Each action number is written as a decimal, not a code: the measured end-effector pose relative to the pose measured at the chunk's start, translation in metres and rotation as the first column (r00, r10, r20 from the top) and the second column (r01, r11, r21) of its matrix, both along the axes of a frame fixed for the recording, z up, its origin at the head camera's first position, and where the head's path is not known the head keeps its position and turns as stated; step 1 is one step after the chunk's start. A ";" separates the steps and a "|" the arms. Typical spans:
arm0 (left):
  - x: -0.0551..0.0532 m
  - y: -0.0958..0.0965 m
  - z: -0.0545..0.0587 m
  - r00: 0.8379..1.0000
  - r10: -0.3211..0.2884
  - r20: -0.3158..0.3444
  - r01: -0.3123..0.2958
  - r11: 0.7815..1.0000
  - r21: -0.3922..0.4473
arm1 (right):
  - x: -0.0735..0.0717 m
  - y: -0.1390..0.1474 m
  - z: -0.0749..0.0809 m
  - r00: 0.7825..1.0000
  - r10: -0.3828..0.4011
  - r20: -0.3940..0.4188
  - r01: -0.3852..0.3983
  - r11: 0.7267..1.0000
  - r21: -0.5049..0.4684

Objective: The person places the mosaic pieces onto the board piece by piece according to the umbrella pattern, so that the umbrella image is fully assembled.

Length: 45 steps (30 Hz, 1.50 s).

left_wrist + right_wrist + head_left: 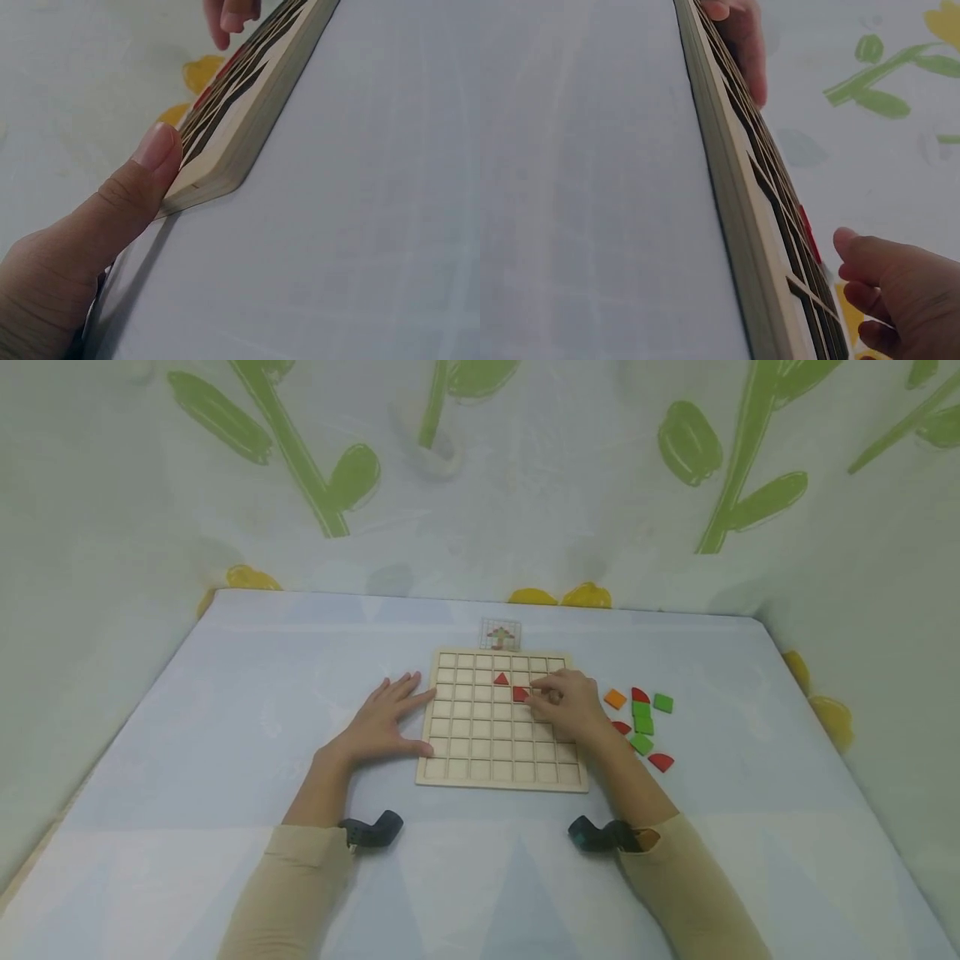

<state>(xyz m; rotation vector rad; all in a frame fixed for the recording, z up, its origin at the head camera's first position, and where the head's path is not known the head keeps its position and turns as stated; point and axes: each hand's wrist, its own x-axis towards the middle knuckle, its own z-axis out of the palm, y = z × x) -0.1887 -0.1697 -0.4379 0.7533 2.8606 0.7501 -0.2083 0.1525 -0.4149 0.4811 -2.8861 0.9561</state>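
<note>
A square wooden grid board (427,772) lies on the table. In its cells sit a red triangle (501,678) and a red piece that looks roughly square (519,694), partly beside my right fingertips. My left hand (378,722) is spread at the board's left side; its thumb (159,150) rests on the edge near the front corner. Over the board's right part, my right hand (573,706) has thumb and forefinger tips apart, close to the red piece. Whether they touch it I cannot tell. The right wrist view shows the right hand (915,292) with loosely bent fingers and nothing visible in them.
Right of the board lie loose pieces: an orange square (615,698), several green squares (663,702) and red quarter-circles (661,762), some partly behind the right forearm. A small card with a gridded picture (501,634) lies at the board's far edge. Patterned walls (480,527) stand behind the table.
</note>
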 end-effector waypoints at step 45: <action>0.001 0.001 0.001 1.000 -0.001 -0.009 0.001 1.000 -0.008 | 0.014 0.119 0.009 0.924 -0.376 0.064 0.371 0.925 0.081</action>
